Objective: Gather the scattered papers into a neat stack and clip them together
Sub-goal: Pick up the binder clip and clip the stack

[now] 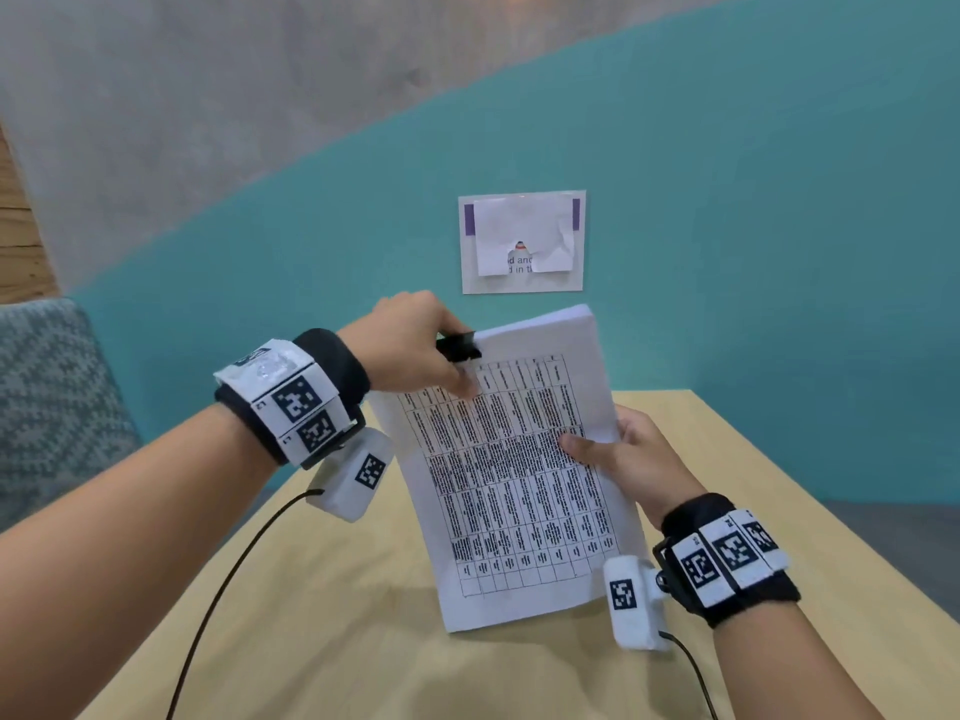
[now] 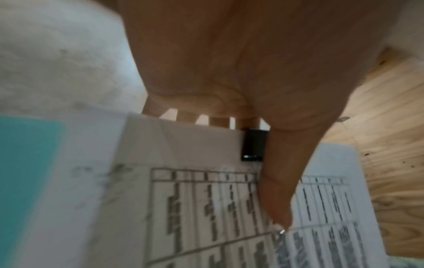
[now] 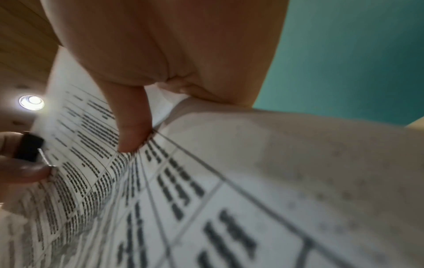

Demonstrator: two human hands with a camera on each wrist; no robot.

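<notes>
A stack of white papers (image 1: 519,475) printed with a dense table is held up, tilted, above the wooden table (image 1: 337,641). A black binder clip (image 1: 458,346) sits on the stack's upper left corner. My left hand (image 1: 415,350) pinches that clip, thumb on the front of the page and fingers behind; the left wrist view shows the clip (image 2: 254,145) over the paper's edge beside my thumb. My right hand (image 1: 618,449) grips the stack's right edge, thumb on the printed side (image 3: 133,130). The clip (image 3: 28,148) also shows in the right wrist view.
A laminated notice (image 1: 522,241) with a crumpled sheet over it hangs on the teal wall behind. A grey patterned cushion (image 1: 52,407) lies at the left. Cables run from both wrist cameras across the table's near part.
</notes>
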